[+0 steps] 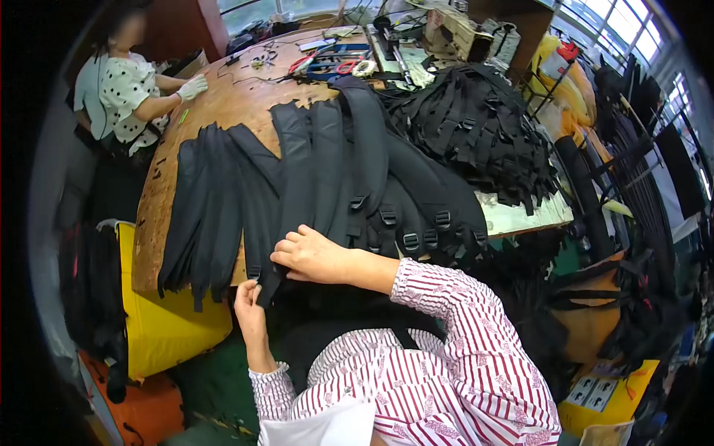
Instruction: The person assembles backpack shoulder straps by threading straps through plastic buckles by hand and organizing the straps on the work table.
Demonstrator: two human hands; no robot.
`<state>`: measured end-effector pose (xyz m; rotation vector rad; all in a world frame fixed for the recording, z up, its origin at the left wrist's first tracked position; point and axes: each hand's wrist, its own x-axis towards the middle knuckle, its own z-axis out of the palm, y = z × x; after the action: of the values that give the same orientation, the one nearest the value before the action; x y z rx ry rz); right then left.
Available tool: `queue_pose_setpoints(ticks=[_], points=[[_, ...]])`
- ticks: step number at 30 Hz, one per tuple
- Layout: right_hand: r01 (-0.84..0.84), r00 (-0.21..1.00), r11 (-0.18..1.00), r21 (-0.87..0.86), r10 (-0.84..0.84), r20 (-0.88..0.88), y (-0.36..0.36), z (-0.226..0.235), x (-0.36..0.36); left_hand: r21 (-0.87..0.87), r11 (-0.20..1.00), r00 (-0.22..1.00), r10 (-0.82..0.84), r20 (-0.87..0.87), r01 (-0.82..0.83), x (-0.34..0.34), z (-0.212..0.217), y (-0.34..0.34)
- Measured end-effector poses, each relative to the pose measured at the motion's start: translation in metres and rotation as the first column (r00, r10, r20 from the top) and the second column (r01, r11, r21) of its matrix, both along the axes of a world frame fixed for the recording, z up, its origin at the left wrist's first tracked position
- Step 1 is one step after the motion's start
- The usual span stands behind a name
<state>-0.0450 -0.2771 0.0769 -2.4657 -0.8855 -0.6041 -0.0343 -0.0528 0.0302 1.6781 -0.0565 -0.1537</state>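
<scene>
Though low, left hand at strap

No lettering or number can be made out clearly. Toward four o'clock, a yellow sheet-like item carries pale printed panels with dark shapes side by side; any characters on them are too small to tell. Toward five o'clock, a striped shirt bears reddish patches printed among its stripes, and whether these include letters cannot be told.
</scene>
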Motion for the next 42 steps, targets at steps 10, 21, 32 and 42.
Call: queue_pose_setpoints(ticks=[10, 21, 32, 42], points=[[0.210, 0.978, 0.913, 0.350, -0.198, -0.070, -0.089, 0.033, -0.017, 0.007, 0.990, 0.989, 0.138, 0.047, -0.138, 0.009, -0.005, 0.015], [0.477, 0.879, 0.638, 0.605, -0.346, -0.328, -0.208, 0.052, -0.015, -0.013, 0.984, 0.983, 0.180, 0.040, -0.180, 0.031, -0.019, -0.011], [0.683, 0.713, 0.412, 0.603, -0.553, -0.430, -0.351, 0.083, 0.027, -0.035, 0.972, 0.964, 0.226, -0.138, -0.232, 0.043, -0.034, 0.004], [0.981, 0.018, 0.060, -0.184, -0.975, -0.220, -0.490, 0.069, 0.093, 0.038, 0.964, 0.940, 0.264, -0.214, -0.262, 0.044, -0.030, 0.005]])
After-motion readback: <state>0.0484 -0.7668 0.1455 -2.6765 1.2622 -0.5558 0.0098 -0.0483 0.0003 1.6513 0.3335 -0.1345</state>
